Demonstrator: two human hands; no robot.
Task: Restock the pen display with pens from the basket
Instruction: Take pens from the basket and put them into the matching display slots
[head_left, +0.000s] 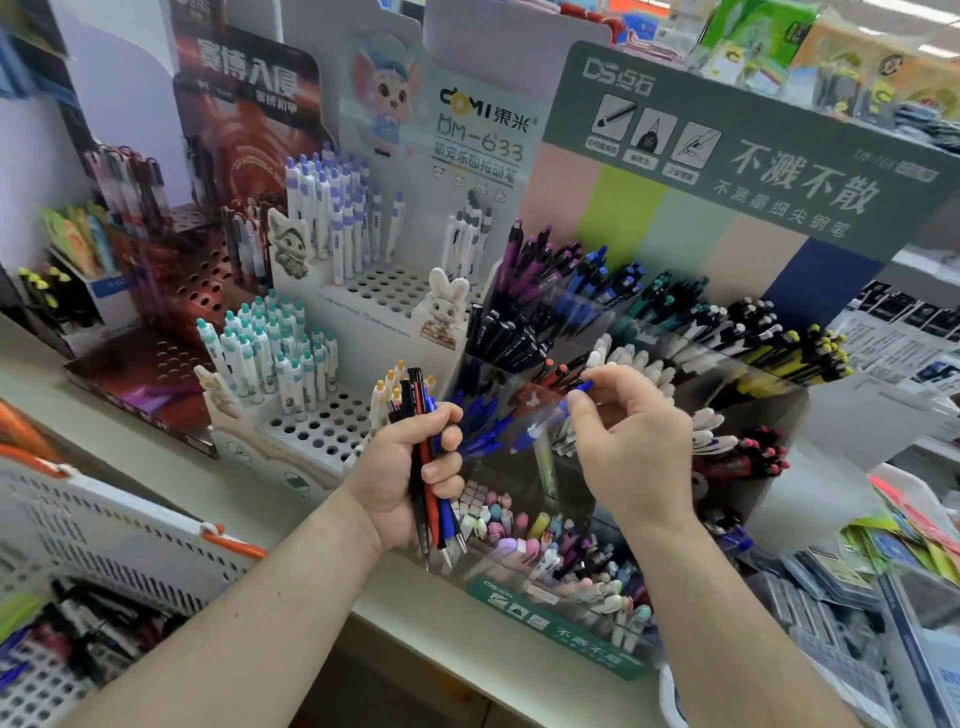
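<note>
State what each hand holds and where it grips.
Left hand grips a bundle of pens around their middles. Right hand pinches a blue pen near its top end.

Rabbit figure (448, 306): white, standing on the stepped white stand, just left of the clear pen bins.
Paper packets (914, 525): bright, overlapping, at the right edge.
Printed sheets (904, 343): far right, blurred.
</note>
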